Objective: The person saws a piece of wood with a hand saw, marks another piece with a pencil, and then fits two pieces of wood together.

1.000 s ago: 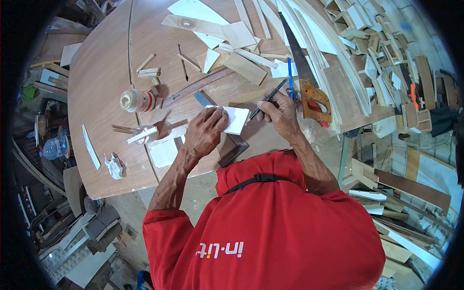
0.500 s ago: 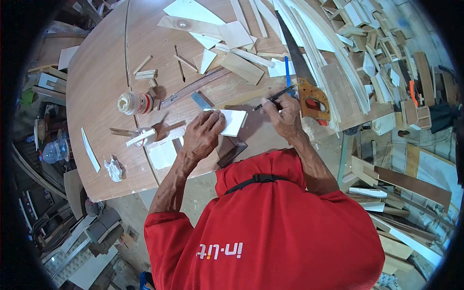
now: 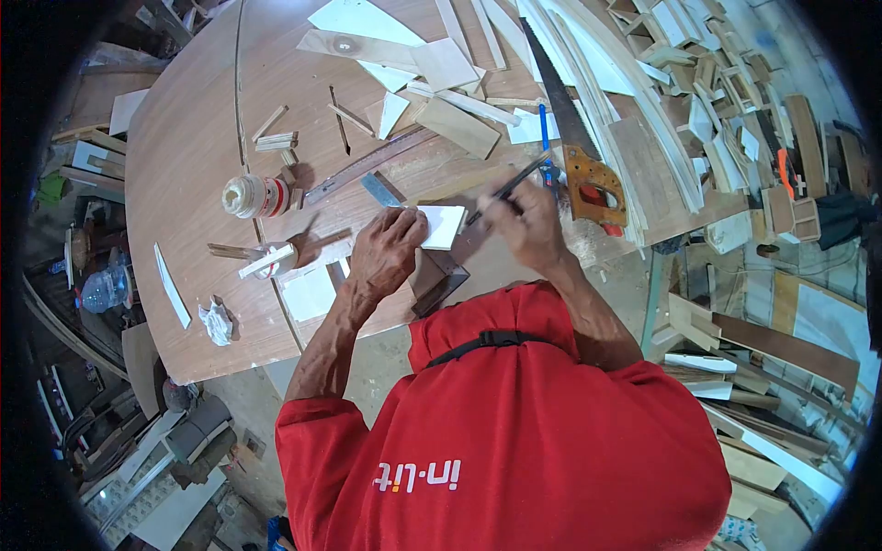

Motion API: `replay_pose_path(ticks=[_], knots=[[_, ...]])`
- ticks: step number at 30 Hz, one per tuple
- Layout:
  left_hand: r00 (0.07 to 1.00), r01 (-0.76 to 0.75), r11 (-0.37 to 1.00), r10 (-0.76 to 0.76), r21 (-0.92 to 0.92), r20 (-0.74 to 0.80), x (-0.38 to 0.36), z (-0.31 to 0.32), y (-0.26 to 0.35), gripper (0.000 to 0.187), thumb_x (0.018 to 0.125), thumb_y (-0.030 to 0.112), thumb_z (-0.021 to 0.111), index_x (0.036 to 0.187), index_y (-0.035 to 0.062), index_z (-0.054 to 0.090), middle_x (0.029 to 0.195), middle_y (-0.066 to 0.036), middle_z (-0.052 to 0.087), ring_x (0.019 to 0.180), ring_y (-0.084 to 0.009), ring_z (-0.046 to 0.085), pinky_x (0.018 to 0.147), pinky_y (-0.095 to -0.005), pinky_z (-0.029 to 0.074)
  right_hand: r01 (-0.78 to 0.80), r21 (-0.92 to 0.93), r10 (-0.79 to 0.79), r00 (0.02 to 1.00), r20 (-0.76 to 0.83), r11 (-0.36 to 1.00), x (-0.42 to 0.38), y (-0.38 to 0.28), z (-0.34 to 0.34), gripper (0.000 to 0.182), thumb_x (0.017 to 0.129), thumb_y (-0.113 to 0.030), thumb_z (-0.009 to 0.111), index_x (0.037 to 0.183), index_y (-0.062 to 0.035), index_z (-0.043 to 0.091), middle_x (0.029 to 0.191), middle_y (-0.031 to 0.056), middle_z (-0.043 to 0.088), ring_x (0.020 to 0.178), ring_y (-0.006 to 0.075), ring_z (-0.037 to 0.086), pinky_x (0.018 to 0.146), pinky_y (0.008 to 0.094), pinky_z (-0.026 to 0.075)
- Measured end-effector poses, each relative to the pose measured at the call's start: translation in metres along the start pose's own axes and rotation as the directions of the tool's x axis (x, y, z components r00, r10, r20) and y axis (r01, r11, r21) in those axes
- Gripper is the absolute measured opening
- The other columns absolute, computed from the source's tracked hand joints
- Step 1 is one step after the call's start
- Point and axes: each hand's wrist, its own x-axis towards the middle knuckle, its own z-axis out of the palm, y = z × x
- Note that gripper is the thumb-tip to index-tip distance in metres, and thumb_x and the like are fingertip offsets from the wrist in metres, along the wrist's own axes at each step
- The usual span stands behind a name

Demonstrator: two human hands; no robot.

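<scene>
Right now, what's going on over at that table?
Someone in a red shirt is working at the table. The left hand holds a small white board; the right hand, blurred, grips a dark slim tool, its tip close to the board's right edge. Whether they touch is unclear. A handsaw lies off to the right, and a jar is to the left.

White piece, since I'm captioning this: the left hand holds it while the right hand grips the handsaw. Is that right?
Not quite: the head view shows the right hand gripping a slim dark pen-like tool, not the handsaw, which lies to that hand's right. The left hand does hold the white piece.
</scene>
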Motion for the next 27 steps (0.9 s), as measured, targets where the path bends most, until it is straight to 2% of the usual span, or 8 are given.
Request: replay_pose_path(ticks=[1,5,15,17,21,23,25,27], knots=[[1.0,0.011,1.0,-0.011,0.007,-0.017,0.0,-0.001,0.0,0.033,0.069,0.004,0.058,0.102,0.0005,0.058,0.101,-0.01,0.061,0.1,-0.0268,0.057,0.086,-0.036,0.049,-0.082,0.203,0.11,0.985,-0.13,0.976,0.003,0.002,0.001,0.011,0.086,-0.013,0.058,0.084,-0.0017,0.058,0.064,0.0051,0.059,0.056,0.013,0.058,0.05,0.0283,0.043],[0.999,-0.01,1.0,0.011,0.005,-0.034,0.001,0.001,0.0,0.034,0.068,0.004,0.058,0.102,0.0009,0.058,0.101,-0.01,0.061,0.101,-0.0268,0.057,0.086,-0.0359,0.049,-0.227,0.25,0.254,0.964,-0.079,0.941,0.009,0.016,-0.009,0.008,0.085,-0.013,0.058,0.082,-0.0048,0.059,0.061,0.0011,0.058,0.052,0.0038,0.049,0.048,0.0192,0.037],[0.999,-0.032,0.999,0.032,-0.014,-0.043,-0.001,0.002,0.0,0.04,0.064,-0.001,0.061,0.104,0.0022,0.058,0.105,-0.011,0.063,0.099,-0.0288,0.06,0.079,-0.0382,0.053,-0.286,0.241,0.294,0.956,0.0,0.928,0.013,0.034,0.002,0.01,0.085,-0.014,0.06,0.084,-0.0038,0.06,0.063,0.0015,0.06,0.052,0.0047,0.048,0.048,0.0199,0.037],[0.996,-0.051,0.999,0.05,-0.013,-0.068,-0.003,0.0,0.003,0.041,0.063,-0.001,0.062,0.103,0.0021,0.058,0.105,-0.011,0.063,0.099,-0.029,0.06,0.079,-0.0385,0.053,-0.164,-0.167,0.131,0.972,-0.193,0.972,0.017,0.058,-0.001,0.01,0.088,-0.015,0.058,0.087,-0.0048,0.062,0.066,0.0012,0.062,0.053,0.0048,0.049,0.049,0.0204,0.038],[0.985,0.154,0.965,-0.168,-0.212,-0.05,-0.001,-0.005,0.005,0.033,0.07,-0.002,0.063,0.103,-0.0007,0.061,0.097,-0.012,0.066,0.091,-0.0288,0.063,0.078,-0.0365,0.053,-0.125,-0.024,0.112,0.947,-0.301,0.992,0.019,0.064,-0.011,0.011,0.091,-0.015,0.056,0.09,-0.0062,0.063,0.07,0.0008,0.064,0.057,0.0049,0.051,0.05,0.0204,0.039],[0.964,0.242,0.918,-0.265,-0.314,-0.031,-0.002,0.005,0.005,0.028,0.076,-0.001,0.063,0.104,-0.0018,0.061,0.095,-0.012,0.068,0.089,-0.0261,0.065,0.078,-0.0345,0.052,-0.091,0.212,0.157,0.935,-0.319,0.973,0.016,0.058,-0.015,0.013,0.092,-0.014,0.054,0.093,-0.0066,0.065,0.076,0.0017,0.066,0.062,0.0049,0.053,0.053,0.0202,0.041],[0.874,0.424,0.718,-0.485,-0.551,0.041,-0.005,0.012,0.01,0.018,0.08,0.002,0.062,0.098,0.0004,0.062,0.081,-0.017,0.063,0.069,-0.031,0.063,0.064,-0.0367,0.052,-0.114,0.184,0.166,0.94,-0.299,0.976,0.01,0.06,-0.018,0.015,0.093,-0.015,0.054,0.098,-0.0062,0.065,0.079,0.0021,0.067,0.065,0.0051,0.055,0.055,0.0197,0.042],[0.814,0.545,0.604,-0.546,-0.581,0.196,-0.004,0.01,0.013,0.021,0.087,0.01,0.063,0.105,-0.001,0.063,0.084,-0.015,0.068,0.067,-0.0229,0.065,0.062,-0.034,0.053,-0.11,0.152,0.148,0.951,-0.271,0.982,0.003,0.061,-0.016,0.019,0.095,-0.017,0.052,0.101,-0.0053,0.065,0.083,0.0029,0.068,0.067,0.0054,0.057,0.056,0.0197,0.043]])
